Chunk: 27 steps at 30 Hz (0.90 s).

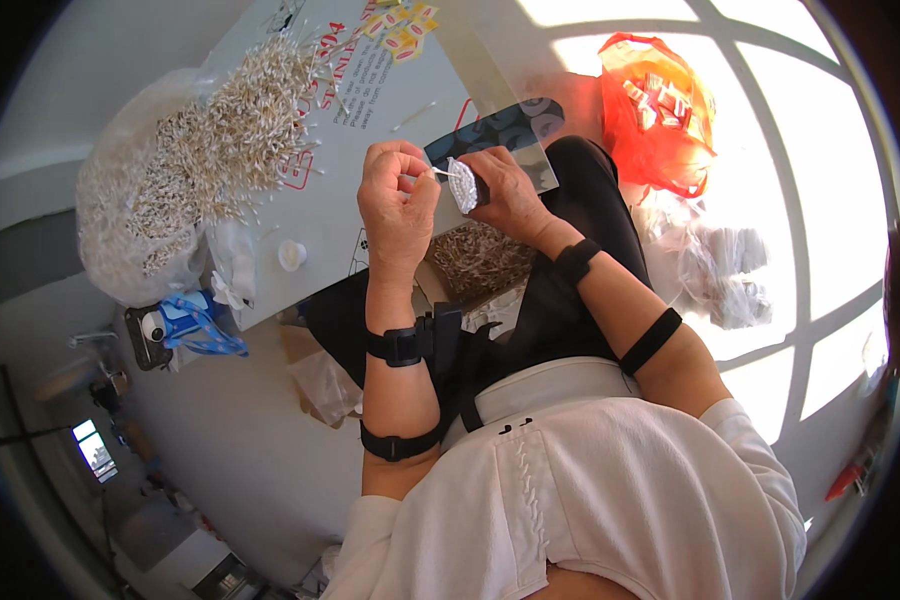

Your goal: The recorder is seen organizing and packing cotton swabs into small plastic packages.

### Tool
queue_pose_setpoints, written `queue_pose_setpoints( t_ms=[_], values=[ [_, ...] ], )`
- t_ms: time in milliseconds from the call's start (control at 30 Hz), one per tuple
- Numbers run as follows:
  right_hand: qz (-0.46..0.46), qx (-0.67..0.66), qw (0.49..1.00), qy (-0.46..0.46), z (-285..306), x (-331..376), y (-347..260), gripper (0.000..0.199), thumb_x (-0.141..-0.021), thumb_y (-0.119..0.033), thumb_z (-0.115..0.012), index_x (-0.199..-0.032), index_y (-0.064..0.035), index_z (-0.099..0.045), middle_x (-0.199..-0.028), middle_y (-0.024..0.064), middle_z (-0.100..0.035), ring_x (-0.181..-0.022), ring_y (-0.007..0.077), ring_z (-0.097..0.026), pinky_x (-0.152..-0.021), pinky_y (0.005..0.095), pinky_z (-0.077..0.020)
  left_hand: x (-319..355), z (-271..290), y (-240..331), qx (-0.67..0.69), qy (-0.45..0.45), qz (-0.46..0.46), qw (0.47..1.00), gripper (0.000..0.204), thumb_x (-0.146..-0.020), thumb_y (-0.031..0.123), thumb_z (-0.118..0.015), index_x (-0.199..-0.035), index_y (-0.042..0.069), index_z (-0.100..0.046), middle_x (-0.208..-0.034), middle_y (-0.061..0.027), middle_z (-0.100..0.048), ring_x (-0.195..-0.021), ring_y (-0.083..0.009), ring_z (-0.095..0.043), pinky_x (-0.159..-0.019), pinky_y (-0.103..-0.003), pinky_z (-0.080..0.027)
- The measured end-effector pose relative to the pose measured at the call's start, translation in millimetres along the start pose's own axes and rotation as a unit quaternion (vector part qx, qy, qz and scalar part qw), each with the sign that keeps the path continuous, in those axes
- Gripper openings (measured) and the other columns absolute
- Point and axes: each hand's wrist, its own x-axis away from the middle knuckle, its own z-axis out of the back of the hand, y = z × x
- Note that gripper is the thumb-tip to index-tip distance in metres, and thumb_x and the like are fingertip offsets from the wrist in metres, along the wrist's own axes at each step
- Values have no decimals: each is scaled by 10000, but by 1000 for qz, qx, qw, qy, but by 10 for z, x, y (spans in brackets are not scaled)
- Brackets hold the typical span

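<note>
Hands raised over lap: left hand (398, 205) pinches thin white stick (443, 173) w/ closed fingertips; right hand (508, 192) gripped round small silvery piece (463, 185), stick tip touching it. Stick pile (240, 125) on worktop (370, 110) nearby.

Home workroom: floor-level swab heap (240, 130)

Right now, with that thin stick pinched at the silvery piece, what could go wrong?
1. The thin white stick is pinched only at the left hand fingertips; it could slip or bend.
2. The small silvery piece in the right hand is held above the lap, so a drop may land in the box of sticks.
3. The loose stick pile lies nearby and could scatter.
</note>
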Motion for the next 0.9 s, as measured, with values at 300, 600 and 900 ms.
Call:
queue_pose_setpoints(
  t_ms=[300, 600, 900],
  values=[
    [-17, -6, 1000, 3, 12, 5, 18, 595, -579, -77, -789, -1127, -63, -557, -1105, 91, -599, -1083, 318, -518, -927, 378, -444, 165, 462, 351, 107, -4, 41, 993, 43, -765, -42, -609, -762, -17, -575, -971, -61, -581, -743, -72, -509, -653, -211, -424],
    [-20, -5, 1000, 4, 29, 11, 10, 591, -575, -55, -778, -1124, -58, -560, -1087, 103, -599, -1065, 322, -525, -912, 384, -447, 191, 480, -275, -28, -164, 230, 959, 56, -788, 6, -657, -779, -35, -620, -701, -20, -594, -627, -62, -507, -575, -224, -415],
    [-16, -7, 1000, -6, 32, 0, -28, 575, -572, -43, -756, -1113, -64, -562, -1057, 91, -607, -1063, 322, -524, -919, 387, -447, -682, -45, -1331, -278, 4, 92, 956, 211, -801, 86, -671, -999, 38, -619, -995, -124, -599, -861, -269, -606, -741, -379, -510]
  ],
)
